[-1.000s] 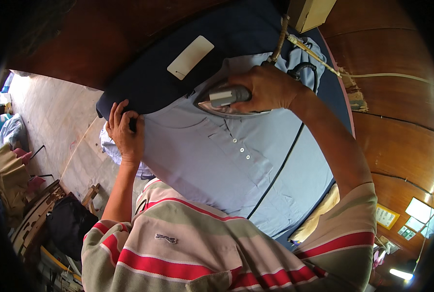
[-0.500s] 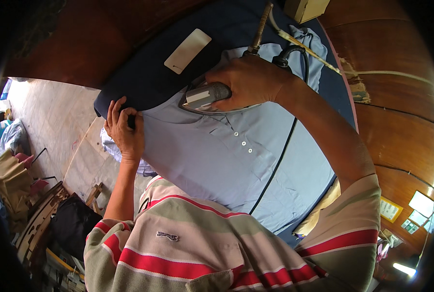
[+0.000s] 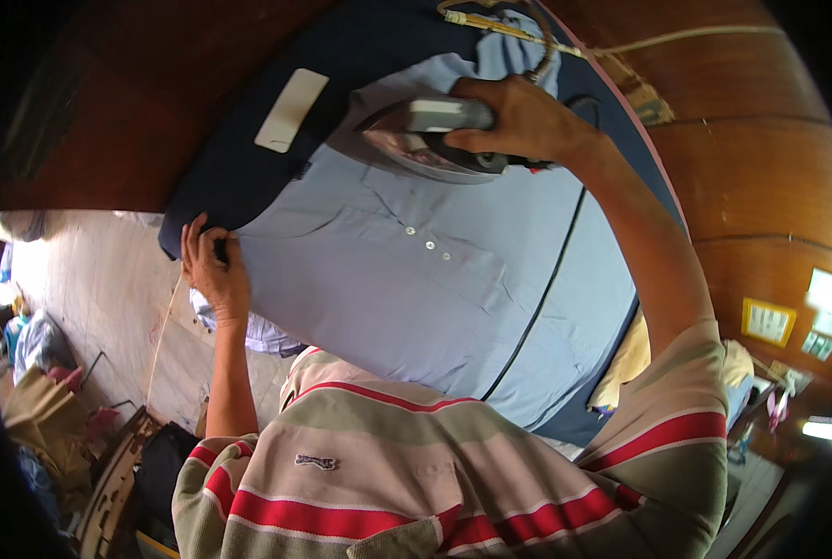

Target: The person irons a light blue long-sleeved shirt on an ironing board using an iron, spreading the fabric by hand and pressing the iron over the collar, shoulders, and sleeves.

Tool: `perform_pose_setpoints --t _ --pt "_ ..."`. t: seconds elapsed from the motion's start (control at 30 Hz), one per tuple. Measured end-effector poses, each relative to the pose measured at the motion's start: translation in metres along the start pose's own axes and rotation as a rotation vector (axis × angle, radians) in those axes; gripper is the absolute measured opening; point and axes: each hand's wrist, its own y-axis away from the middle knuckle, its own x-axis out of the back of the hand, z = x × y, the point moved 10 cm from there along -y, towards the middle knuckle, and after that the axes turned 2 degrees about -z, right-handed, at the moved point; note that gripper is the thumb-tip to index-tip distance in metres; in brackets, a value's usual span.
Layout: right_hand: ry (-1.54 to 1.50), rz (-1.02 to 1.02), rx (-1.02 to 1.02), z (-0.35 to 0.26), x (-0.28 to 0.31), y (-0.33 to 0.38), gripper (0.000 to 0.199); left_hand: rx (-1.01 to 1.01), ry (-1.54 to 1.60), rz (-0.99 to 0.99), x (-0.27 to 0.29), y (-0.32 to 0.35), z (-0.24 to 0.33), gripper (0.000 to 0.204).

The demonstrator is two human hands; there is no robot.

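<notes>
My right hand (image 3: 518, 116) is wrapped round the handle of a grey clothes iron (image 3: 416, 147), slightly blurred, at the far part of a light blue shirt (image 3: 360, 289). Whether its soleplate touches the cloth, I cannot tell. The shirt lies spread over a dark blue padded ironing surface (image 3: 234, 158), its small white buttons (image 3: 430, 245) showing near the middle. At the shirt's left edge my left hand (image 3: 218, 275) is closed, thumb and fingers pinching the cloth there.
A white card-like piece (image 3: 292, 110) lies on the dark padding. The iron's black cord (image 3: 548, 289) crosses the shirt. Beyond it is a pale stick (image 3: 509, 33). Wooden panelling (image 3: 751, 196) stands to the right; heaped cloth and bags (image 3: 48, 419) lie at the left on the floor.
The iron in my right hand has moved right and farther away from the shirt's buttons. My left hand keeps its pinch at the edge. The whole view has shifted a little.
</notes>
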Motion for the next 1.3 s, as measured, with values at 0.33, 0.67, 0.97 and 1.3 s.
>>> perform_pose_setpoints --t 0.33,0.67,0.97,1.3 --pt "-0.201 0.219 -0.557 0.083 -0.010 0.323 0.054 -0.641 0.114 -0.320 -0.057 0.038 0.184 0.038" --pt "-0.319 0.337 -1.181 0.219 -0.137 0.627 0.060 -0.763 -0.233 -0.436 -0.139 0.018 0.248 0.044" --pt "-0.020 0.630 -1.320 0.329 -0.128 0.706 0.056 -0.617 -0.482 -0.493 -0.229 -0.104 0.280 0.050" --pt "-0.130 0.655 -1.220 0.367 -0.139 0.483 0.046 -0.383 -0.181 -0.659 -0.310 -0.169 0.312 0.066"
